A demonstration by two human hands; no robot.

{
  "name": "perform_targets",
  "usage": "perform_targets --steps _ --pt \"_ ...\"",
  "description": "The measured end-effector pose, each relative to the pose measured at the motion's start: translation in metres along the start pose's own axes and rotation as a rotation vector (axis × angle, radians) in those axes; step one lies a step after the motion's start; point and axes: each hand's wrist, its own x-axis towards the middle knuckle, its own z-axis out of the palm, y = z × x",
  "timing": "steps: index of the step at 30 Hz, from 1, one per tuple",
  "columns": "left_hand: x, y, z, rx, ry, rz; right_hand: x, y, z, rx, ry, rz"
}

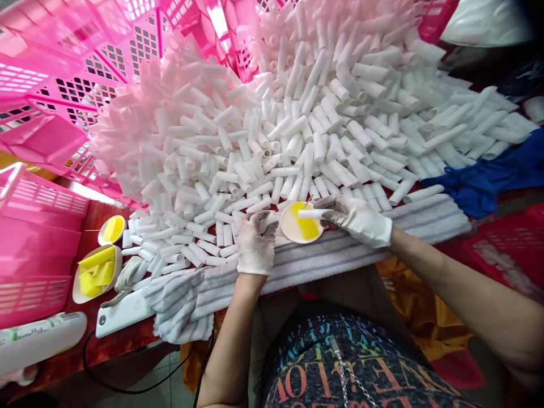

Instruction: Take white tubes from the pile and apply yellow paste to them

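White knitted gloves are worn on both hands. A single white tube (313,213) is pinched between the fingertips of the right hand (357,218) and is held level just above a small round dish (300,224) with a patch of yellow in it. The left hand (255,242) is laid palm down at the near edge of the heap, its fingers curled loosely over a few tubes; whether any one of them is actually gripped cannot be told. The dish is set between the two hands, on a grey-striped towel (340,255) that is spread along the table's near edge. Beyond the hands, a great pile of white tubes (297,113) is heaped across the table, and pink plastic crates (63,73) are stacked behind it and to the left. Further left, two more dishes holding yellow pieces (97,266) are placed beside the pile, with a white phone (123,314) lying in front of them on a corner of the towel. Blue cloth (488,181) is bunched at the right of the pile.
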Motion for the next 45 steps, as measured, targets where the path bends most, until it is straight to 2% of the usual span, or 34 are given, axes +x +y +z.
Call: perform_targets --steps 2,7,10,12,15,17,19,22,26,32,38,41,45 --pt "0.0 0.004 -0.004 -0.057 -0.013 -0.053 0.006 0.005 0.004 -0.028 0.046 0.009" --pt "0.002 0.01 -0.006 -0.383 -0.073 -0.332 -0.001 0.016 0.008 -0.115 0.113 -0.207" --pt "0.002 0.011 -0.005 -0.574 -0.074 -0.424 -0.008 0.017 0.007 -0.137 0.121 -0.165" --pt "0.0 0.01 -0.004 -0.677 -0.093 -0.43 -0.011 0.017 0.007 -0.107 0.117 -0.156" --pt "-0.003 0.007 -0.002 -0.782 -0.138 -0.415 -0.015 0.017 0.006 -0.076 0.105 -0.246" --pt "-0.005 0.005 0.0 -0.771 -0.152 -0.428 -0.018 0.018 0.007 -0.055 0.086 -0.262" --pt "-0.006 0.005 0.002 -0.702 -0.134 -0.452 -0.019 0.021 0.009 -0.012 0.073 -0.205" --pt "-0.007 0.008 0.005 -0.637 -0.088 -0.435 -0.021 0.026 0.012 -0.002 0.122 -0.172" --pt "-0.009 0.015 0.004 -0.722 -0.117 -0.352 -0.024 0.03 0.013 -0.106 0.145 -0.295" --pt "-0.013 0.023 0.0 -0.681 -0.134 -0.387 -0.025 0.032 0.017 -0.066 0.137 -0.299" --pt "-0.014 0.02 0.003 -0.841 -0.171 -0.393 -0.024 0.038 0.013 -0.153 0.083 -0.411" --pt "-0.015 0.019 0.002 -0.908 -0.158 -0.434 -0.032 0.027 0.008 -0.041 0.084 -0.355" --pt "-0.02 0.032 -0.003 -0.913 -0.196 -0.442 -0.043 -0.004 0.0 0.223 0.152 -0.053"
